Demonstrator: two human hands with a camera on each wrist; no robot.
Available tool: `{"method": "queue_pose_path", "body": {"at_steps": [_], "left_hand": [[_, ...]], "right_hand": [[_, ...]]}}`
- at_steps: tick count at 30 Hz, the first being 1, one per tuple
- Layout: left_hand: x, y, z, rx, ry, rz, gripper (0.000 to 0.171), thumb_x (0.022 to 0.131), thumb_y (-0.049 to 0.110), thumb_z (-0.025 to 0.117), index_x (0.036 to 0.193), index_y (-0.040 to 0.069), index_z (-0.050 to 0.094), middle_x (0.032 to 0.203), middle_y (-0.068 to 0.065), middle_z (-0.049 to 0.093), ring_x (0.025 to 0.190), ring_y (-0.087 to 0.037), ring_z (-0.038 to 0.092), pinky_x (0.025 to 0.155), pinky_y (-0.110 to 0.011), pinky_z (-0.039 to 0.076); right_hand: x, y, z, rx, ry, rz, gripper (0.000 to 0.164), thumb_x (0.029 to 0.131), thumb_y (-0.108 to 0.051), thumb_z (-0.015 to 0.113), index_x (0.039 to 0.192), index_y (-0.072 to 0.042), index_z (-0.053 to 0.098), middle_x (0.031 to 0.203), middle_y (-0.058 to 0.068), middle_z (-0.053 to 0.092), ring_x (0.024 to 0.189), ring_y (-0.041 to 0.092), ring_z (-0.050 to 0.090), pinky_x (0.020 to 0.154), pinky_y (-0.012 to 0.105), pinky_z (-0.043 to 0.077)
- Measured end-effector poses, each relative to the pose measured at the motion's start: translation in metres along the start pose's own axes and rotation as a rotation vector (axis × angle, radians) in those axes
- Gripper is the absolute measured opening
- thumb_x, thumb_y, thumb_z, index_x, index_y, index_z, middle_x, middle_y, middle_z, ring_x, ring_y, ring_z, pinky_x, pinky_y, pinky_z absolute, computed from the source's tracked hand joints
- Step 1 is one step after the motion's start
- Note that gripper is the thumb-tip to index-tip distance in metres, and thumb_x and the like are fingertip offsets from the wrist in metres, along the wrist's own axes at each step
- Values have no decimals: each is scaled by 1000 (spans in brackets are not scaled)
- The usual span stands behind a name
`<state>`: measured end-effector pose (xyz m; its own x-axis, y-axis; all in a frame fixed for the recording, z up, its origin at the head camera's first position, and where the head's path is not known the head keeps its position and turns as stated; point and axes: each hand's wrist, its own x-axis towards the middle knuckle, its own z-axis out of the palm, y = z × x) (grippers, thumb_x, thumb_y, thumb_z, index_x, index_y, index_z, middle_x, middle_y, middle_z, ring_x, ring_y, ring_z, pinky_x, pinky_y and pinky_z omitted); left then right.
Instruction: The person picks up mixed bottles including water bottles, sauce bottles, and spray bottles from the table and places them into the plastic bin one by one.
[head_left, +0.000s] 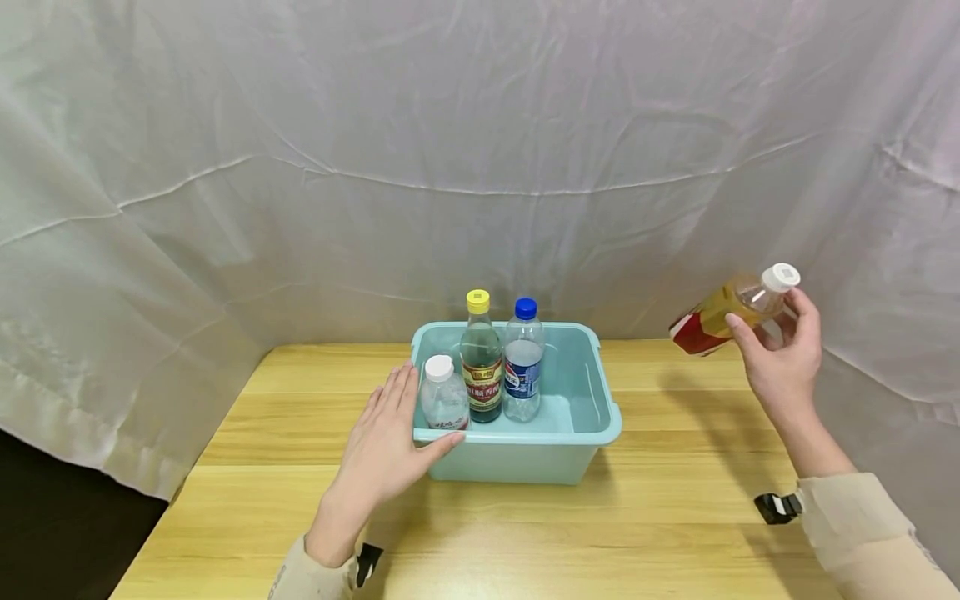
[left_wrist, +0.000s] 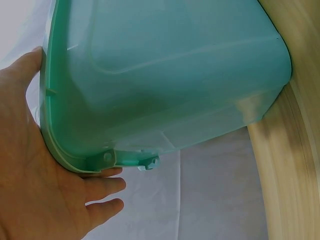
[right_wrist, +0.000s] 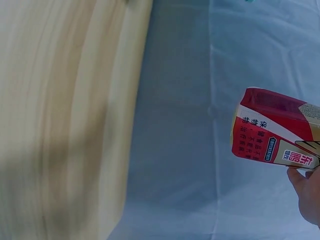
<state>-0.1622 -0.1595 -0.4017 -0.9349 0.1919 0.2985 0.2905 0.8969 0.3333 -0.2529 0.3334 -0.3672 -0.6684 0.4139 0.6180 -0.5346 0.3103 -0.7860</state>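
In the head view a light-blue plastic bin (head_left: 517, 460) stands on the table. My left hand (head_left: 384, 442) rests on its near left corner with the fingers straight along the rim; the left wrist view shows the palm against the bin's rim (left_wrist: 46, 110). Inside the bin stand a white-capped clear bottle (head_left: 444, 400), a yellow-capped dark sauce bottle (head_left: 482, 358) and a blue-capped Pepsi bottle (head_left: 522, 367). Off to the right, my right hand (head_left: 787, 358) grips a red and gold drink bottle (head_left: 723, 312) near its white cap. That bottle is tilted, raised above the table.
The wooden table (head_left: 660, 517) ends at the back against a grey curtain (head_left: 480, 167), which also hangs at both sides. A dark area (head_left: 60, 517) lies beyond the table's left edge. The right part of the bin holds no bottle.
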Motion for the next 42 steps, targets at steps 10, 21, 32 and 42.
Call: {"method": "queue_pose_path", "body": {"at_steps": [10, 21, 32, 42], "left_hand": [[0, 0, -1, -1, 7, 3, 120, 87, 85, 53, 163, -3, 24, 171, -18, 22, 158, -36, 19, 128, -51, 19], [-1, 1, -1, 3, -2, 3, 121, 86, 88, 50, 163, -2, 24, 171, -16, 19, 158, -35, 18, 128, -52, 21], [-1, 0, -1, 5, 1, 4, 121, 86, 88, 49, 163, -2, 24, 171, -16, 19, 158, -35, 19, 128, -52, 20], [-1, 0, 0, 6, 1, -2, 121, 86, 88, 49, 163, -2, 24, 171, -16, 19, 158, -35, 19, 128, -52, 20]], "right_hand": [[-6, -29, 12, 99, -44, -97, 72, 85, 11, 76, 149, -9, 49, 144, 7, 50, 130, 24, 55, 100, 17, 53], [-18, -49, 30, 334, -114, -225, 71, 82, 23, 71, 146, 2, 49, 139, 16, 54, 123, 25, 59, 99, 20, 54], [-32, -68, 47, 361, -213, -299, 72, 82, 25, 69, 148, 6, 45, 140, 16, 54, 125, 26, 58, 100, 23, 53], [-44, -77, 63, 329, -316, -336, 73, 82, 25, 69, 149, 8, 42, 141, 15, 54, 125, 26, 58, 103, 24, 53]]}}
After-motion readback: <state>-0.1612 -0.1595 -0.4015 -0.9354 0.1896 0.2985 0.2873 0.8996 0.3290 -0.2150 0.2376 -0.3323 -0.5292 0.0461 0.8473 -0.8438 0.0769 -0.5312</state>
